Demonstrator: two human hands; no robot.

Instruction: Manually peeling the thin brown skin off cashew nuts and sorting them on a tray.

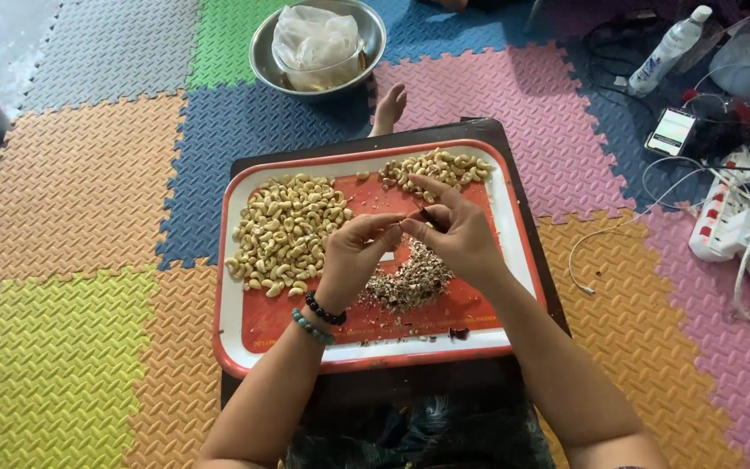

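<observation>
Over the red tray (245,334), left hand (353,256) and right hand (457,234) pinch 1 small dark-skinned nut (431,217) together; curved pale cashews (284,234) heaped left, flaky brown husk pile (410,282) beneath.

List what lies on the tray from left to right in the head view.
Large pile of cashews → left hand → heap of peeled skins → right hand, with a smaller pile of cashews at the tray's far edge behind the hands.
</observation>
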